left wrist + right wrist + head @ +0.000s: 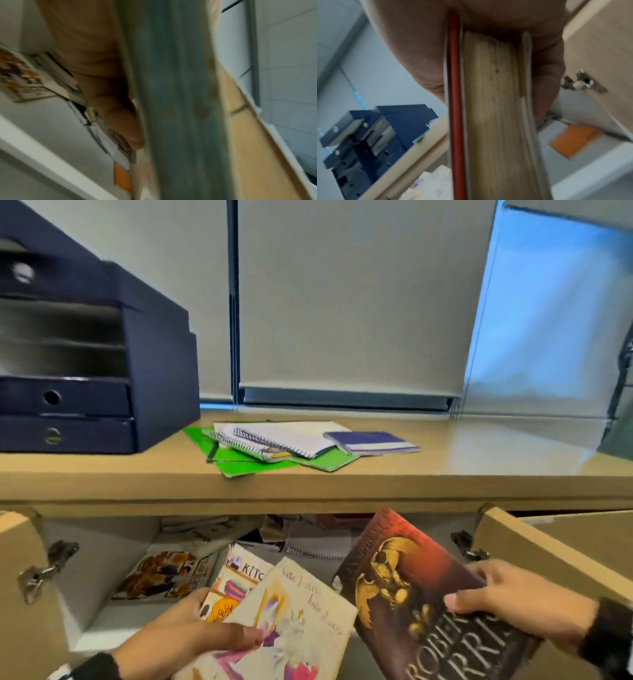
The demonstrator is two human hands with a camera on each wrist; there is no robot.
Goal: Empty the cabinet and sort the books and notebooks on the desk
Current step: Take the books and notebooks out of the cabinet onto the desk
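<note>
The person has two bare hands. On the left wrist [96, 666] there is a black fuzzy cuff with a white part. The right wrist [608, 633] wears a black band.

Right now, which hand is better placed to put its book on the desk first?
Right, probably. The right hand grips one thick red eagle-cover book, raised toward the wooden desk; the left hand holds two thin illustrated books lower.
</note>
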